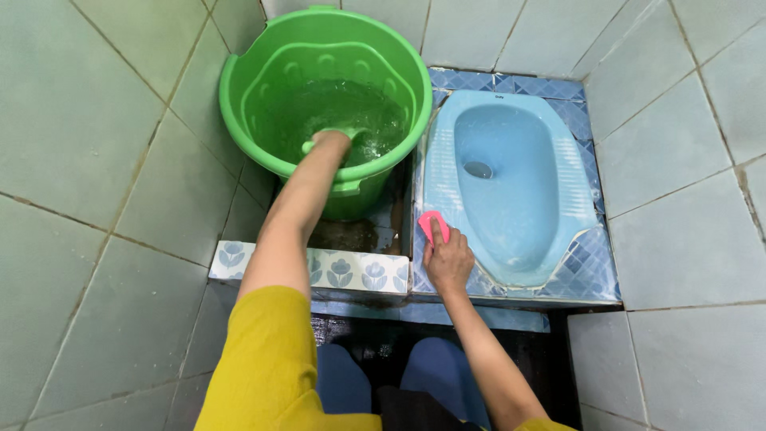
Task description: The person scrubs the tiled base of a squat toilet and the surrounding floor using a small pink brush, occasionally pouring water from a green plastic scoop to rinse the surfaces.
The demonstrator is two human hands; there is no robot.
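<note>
Down in a tiled washroom corner, the person's right hand (448,259) is clenched around a small pink plastic scrubbing brush (433,226), pressing it against the near left rim of a pale blue ceramic squat toilet pan (511,179). Only the brush's upper end shows above the knuckles: a rounded, bright pink, smooth-looking block, with its long axis running roughly away from the person toward the far wall and tilted slightly left; its bristles are hidden under the hand. The pan itself is an elongated oval whose long axis also runs away from the person, with its drain hole in the far half and its wet inner surface shining. It sits in a raised step covered with blue patterned tiles (590,271). The left hand (331,142) reaches into a large round green plastic bucket (239,96) that stands just left of the pan, and it grasps the handle of a green plastic dipper (351,132) at the surface of the rippling water (335,108) inside. The bucket rests behind a low ledge faced with white tiles with blue flower prints (355,273). Pale green wall tiles (96,160) close in on both sides, and a mustard yellow sleeve (263,359) covers the left upper arm.
</note>
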